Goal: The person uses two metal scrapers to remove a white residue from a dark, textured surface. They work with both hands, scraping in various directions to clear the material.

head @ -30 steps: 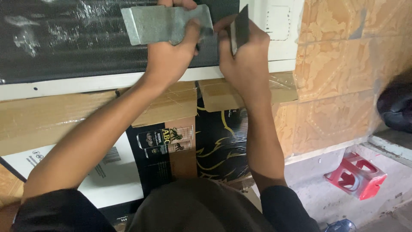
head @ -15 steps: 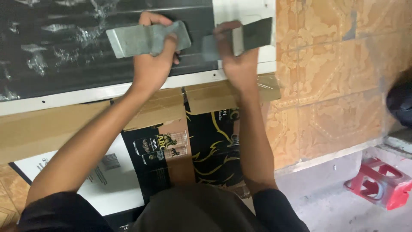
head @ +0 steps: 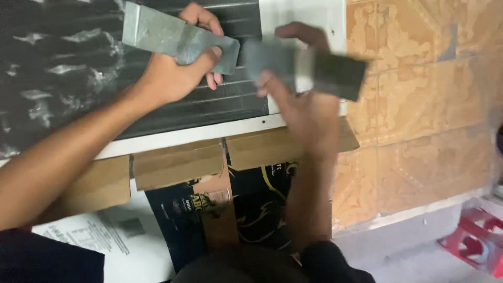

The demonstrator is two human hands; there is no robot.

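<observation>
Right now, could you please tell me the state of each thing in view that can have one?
Left hand: closed on a grey metal plate, held flat.
Right hand: gripping a second grey plate, blurred.
Finned black panel: several fins bent.
Cardboard box: flaps open.
Red plastic piece: lying on the floor.

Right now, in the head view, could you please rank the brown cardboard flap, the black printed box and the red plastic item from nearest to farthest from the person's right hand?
From the right hand, which holds a grey metal strip:
1. Brown cardboard flap, just below the hand, by the wrist.
2. Black printed box, lower down, beside the forearm.
3. Red plastic item, far off at the lower right on the floor.
</observation>
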